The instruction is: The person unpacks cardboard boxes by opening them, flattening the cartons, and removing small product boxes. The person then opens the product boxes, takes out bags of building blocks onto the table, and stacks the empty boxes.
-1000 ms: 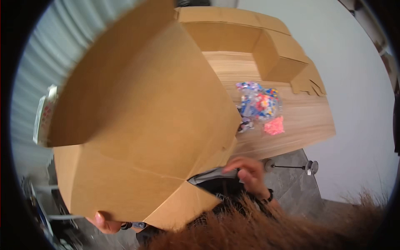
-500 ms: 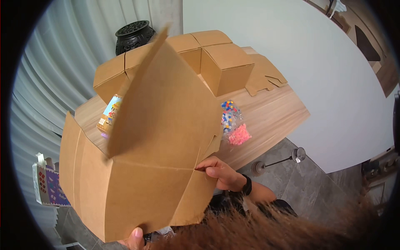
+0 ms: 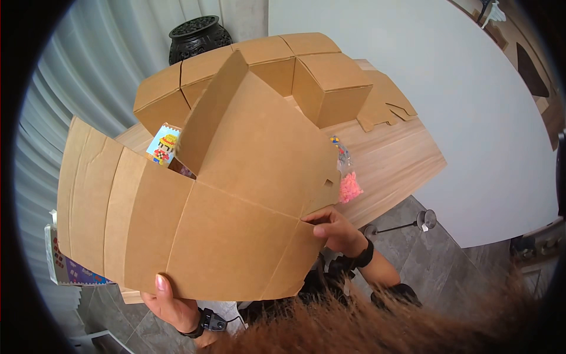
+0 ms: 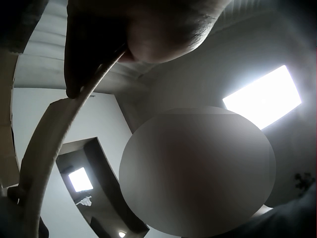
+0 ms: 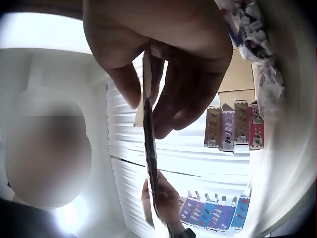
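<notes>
A large creased cardboard sheet (image 3: 242, 230), one flap folded up along its far left side, is held up in front of the body, overlapping the table in the head view. My left hand (image 3: 171, 307) grips its near edge, the thumb on the upper face and the fingers hidden underneath. On the right side, my right hand (image 3: 337, 231) pinches the board by a crease corner. The right wrist view shows the board's thin edge (image 5: 147, 116) between thumb and fingers of the right hand (image 5: 168, 54). In the left wrist view the left hand (image 4: 153, 34) clasps the edge from above.
Joined open cardboard boxes (image 3: 259, 53) line the far side of the wooden table (image 3: 401, 159). A flat cut cardboard piece (image 3: 389, 100) lies right of them. Bags of pink pieces (image 3: 350, 187) and coloured pieces (image 3: 342, 150) lie near the sheet. A small printed box (image 3: 163, 143) stands behind it.
The sheet has swung lower and flatter, spreading further left, its flap now leaning upright. The right hand came to its corner and pinches it; the left hand keeps its grip on the near edge.
</notes>
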### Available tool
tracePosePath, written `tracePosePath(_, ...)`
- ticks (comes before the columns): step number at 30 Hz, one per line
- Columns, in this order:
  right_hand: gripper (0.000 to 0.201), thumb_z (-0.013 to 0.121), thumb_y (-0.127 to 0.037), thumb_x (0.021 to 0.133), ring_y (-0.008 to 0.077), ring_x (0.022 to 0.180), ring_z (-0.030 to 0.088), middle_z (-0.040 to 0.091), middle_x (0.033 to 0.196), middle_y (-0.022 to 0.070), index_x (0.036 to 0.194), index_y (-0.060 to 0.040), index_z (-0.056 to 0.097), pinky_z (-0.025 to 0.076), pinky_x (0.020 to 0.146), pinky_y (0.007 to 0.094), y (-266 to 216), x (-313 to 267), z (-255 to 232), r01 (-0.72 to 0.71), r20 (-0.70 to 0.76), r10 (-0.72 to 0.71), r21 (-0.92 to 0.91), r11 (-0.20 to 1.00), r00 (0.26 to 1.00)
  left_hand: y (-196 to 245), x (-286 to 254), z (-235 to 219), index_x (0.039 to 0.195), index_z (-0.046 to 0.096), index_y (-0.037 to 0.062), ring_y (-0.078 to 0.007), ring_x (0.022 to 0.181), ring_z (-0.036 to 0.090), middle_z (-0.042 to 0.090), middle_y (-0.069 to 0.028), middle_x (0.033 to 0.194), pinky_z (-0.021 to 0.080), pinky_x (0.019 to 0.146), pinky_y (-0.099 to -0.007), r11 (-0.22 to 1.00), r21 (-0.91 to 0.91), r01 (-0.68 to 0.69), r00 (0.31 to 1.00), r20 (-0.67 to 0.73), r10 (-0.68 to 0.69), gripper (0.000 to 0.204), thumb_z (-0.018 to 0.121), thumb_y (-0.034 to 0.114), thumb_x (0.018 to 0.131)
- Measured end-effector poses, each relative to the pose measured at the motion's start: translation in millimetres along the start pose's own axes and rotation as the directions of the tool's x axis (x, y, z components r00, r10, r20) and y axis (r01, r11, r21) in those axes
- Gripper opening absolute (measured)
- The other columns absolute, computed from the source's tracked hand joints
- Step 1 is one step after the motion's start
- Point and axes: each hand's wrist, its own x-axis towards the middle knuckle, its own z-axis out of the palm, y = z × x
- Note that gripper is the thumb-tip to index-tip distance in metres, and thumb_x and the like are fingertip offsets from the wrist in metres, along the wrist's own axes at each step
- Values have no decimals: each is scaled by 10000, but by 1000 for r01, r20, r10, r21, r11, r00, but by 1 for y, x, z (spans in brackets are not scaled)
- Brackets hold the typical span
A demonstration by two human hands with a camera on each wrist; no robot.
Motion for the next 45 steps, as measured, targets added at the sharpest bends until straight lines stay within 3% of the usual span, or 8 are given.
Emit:
tracePosePath(14,440,649,-214,1039,207,1180,663,661,1324,94,1421,-27,539,554,1006,381,-5,1,19,92,-292,-100,-39,995,951,-12,-5,-15,1321,573,-82,-254,1189,626,641,-208,1308,495,1025,-411,1000,28,-13,999,-37,14,471,636,255,997)
tracePosePath(18,462,613,-220,1056,251,1221,650,643,1375,124,1459,-20,510,547,1030,430,-30,-16,-6,417,-420,-412,-84,905,809,11,13,19,1397,493,-77,-308,966,724,682,-263,1199,583,839,-391,995,12,-100,944,318,91,596,574,369,1011)
tracePosePath(20,462,558,-264,1087,284,1241,643,631,1410,130,1472,-17,498,538,1048,450,-99,-19,-44,518,-204,-496,74,852,844,9,15,27,1419,464,-77,-325,862,750,697,-283,1149,606,753,-380,998,-18,-67,912,405,68,628,549,396,1015)
tracePosePath(25,433,579,-346,1082,252,1221,651,670,1341,107,1381,-32,589,548,1024,404,-255,7,-121,721,-348,-744,-222,657,571,-16,15,2,1425,440,-81,-333,744,747,712,-288,1072,597,642,-369,993,84,-78,931,363,43,645,550,394,1004)
tracePosePath(28,404,615,-339,1064,246,1206,655,684,1303,97,1324,-30,610,553,1015,401,-327,20,-176,723,-263,-772,-272,635,579,-27,11,-8,1405,459,-86,-319,755,734,711,-276,1055,591,666,-378,993,118,-19,950,311,-19,625,555,380,1000)
tracePosePath(35,301,654,-290,1031,229,1060,720,717,1226,68,1249,-83,638,616,910,374,-336,28,-365,514,-708,-594,-372,773,382,-46,-4,-17,1310,530,-92,-288,813,711,706,-243,1026,573,713,-371,956,269,116,969,183,-168,491,533,305,1022)
tracePosePath(39,253,609,-265,1047,200,1015,730,732,1165,62,1228,-93,648,625,874,356,-294,18,-383,143,-858,-357,-328,934,369,-55,-8,-22,1282,551,-85,-279,822,710,706,-234,1018,567,733,-361,935,310,174,963,145,-227,469,534,307,1027)
tracePosePath(45,248,602,-275,1054,187,1002,728,732,1129,57,1234,-108,638,639,818,374,-263,13,-382,77,-853,-297,-293,953,430,-66,-6,-22,1254,565,-74,-263,834,702,705,-219,1002,550,765,-351,918,316,241,948,124,-292,439,529,306,1036)
